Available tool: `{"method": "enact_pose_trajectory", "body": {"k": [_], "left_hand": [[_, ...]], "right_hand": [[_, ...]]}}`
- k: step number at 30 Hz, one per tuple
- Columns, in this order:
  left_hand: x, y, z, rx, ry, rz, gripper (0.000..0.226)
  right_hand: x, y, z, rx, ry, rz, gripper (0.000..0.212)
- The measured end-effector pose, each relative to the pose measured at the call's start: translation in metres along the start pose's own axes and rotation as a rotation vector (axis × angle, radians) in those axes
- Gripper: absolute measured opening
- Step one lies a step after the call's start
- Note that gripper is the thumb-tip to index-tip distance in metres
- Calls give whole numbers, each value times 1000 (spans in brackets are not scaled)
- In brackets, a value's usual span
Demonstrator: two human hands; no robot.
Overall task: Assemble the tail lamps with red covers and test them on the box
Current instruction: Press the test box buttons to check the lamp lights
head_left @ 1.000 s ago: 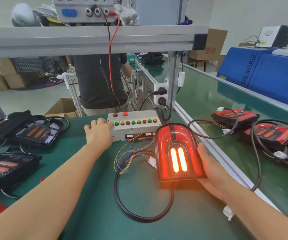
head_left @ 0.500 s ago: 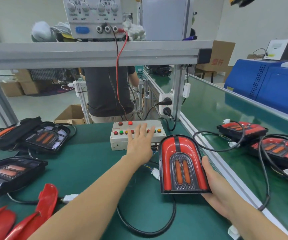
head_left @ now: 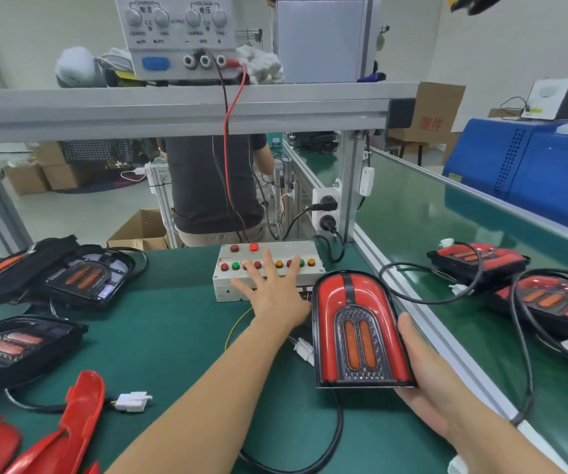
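left hand [head_left: 277, 295] — grip spread flat, fingers on test box [head_left: 269, 270] buttons | right hand [head_left: 422, 367] — grip cupped around tail lamp [head_left: 358, 331], red-covered, unlit, tilted above desk [head_left: 173, 336] right of box

At the centre of the frame the left hand [head_left: 274, 295] lies spread, fingers apart, over the row of coloured push-buttons on the grey rectangular test box [head_left: 269, 268], while at lower right the right hand [head_left: 422, 374] cups the right edge of a red-covered tail lamp with a dark arched centre and two orange strips [head_left: 358, 331], which is unlit. Along the left edge lie black lamp housings without covers [head_left: 19, 347], with loose red plastic covers [head_left: 70, 429] in the lower left corner. At right, on the green conveyor belt [head_left: 429, 217], sit more red-covered lamps [head_left: 477, 261].
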State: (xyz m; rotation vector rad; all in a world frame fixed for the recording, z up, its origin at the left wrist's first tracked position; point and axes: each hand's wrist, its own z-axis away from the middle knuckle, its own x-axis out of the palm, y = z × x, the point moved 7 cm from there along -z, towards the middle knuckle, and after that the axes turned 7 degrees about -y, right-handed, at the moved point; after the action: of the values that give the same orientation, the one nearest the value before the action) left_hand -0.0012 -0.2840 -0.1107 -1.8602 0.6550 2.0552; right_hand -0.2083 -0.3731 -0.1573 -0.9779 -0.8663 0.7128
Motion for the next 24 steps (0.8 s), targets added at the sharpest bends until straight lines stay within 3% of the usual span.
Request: {"method": "enact_pose_trajectory", "body": {"k": [10,24], "left_hand": [[-6,2,-4,22,-82,5,79],[-9,3,-4,22,-76,60,75]], "right_hand": [[0,-2,3,-12,6,-16,63],[-3,-1,-3,-60,-11,-137,62]]}}
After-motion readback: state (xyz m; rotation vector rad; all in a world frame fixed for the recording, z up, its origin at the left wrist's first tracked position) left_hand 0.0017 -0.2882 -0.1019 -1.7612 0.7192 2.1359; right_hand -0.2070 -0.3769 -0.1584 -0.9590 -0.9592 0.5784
